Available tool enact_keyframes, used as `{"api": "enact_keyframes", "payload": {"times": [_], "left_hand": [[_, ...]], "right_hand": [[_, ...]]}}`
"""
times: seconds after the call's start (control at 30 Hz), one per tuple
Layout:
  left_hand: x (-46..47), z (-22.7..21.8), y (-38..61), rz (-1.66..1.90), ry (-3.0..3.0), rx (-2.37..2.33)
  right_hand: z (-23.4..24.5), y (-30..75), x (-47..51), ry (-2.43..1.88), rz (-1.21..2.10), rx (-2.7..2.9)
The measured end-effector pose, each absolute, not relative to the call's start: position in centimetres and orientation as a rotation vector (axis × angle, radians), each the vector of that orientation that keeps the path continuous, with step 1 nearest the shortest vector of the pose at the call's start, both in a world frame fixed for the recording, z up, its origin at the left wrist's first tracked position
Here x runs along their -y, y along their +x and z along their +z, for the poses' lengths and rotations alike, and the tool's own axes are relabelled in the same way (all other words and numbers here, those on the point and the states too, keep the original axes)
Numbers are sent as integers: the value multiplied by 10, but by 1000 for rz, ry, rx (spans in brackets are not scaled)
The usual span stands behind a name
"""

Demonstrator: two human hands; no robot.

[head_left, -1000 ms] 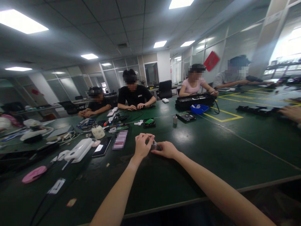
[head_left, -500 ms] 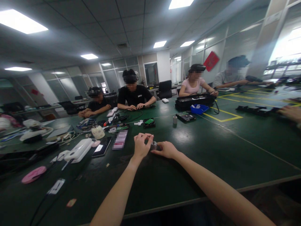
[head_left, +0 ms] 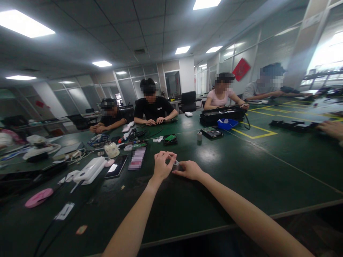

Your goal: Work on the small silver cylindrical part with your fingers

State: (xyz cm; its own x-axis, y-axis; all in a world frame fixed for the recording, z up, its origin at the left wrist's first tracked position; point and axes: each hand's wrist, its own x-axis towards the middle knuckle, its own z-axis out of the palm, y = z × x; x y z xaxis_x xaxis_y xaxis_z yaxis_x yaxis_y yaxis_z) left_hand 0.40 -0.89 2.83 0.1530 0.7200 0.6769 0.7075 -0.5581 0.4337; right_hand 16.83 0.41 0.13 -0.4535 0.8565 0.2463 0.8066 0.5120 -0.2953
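Note:
A small grey cylinder [head_left: 176, 163] stands on the green table between my two hands, partly covered by fingers. My right hand [head_left: 190, 170] rests on the table with thumb and fingers curved about the cylinder's right side. Over the cylinder's upper left edge, my left hand [head_left: 163, 165] has thumb and index finger brought close together in a pinch. Whatever is between those fingertips is too small to make out. A second grey cylinder [head_left: 199, 136] with a paler top stands farther back, beside a hard drive [head_left: 212, 132].
Left of my hands lie a phone [head_left: 116, 166], a white power strip [head_left: 89, 170], a pink roll [head_left: 39, 198] and cables. Behind are a green circuit board [head_left: 170, 139] and a blue tray [head_left: 227, 124]. Several co-workers sit across the table; another person's hand [head_left: 332, 129] reaches in at right.
My left fingertips have shifted very slightly right and down, over the cylinder's top. My right hand stays in place around it.

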Motion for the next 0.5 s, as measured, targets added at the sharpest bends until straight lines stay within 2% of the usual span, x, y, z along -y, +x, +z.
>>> {"api": "enact_keyframes", "payload": {"times": [0.5], "left_hand": [[8,28,4,1373,2373,-1501]], "right_hand": [[0,168,-5,-1390,186,2386]]}}
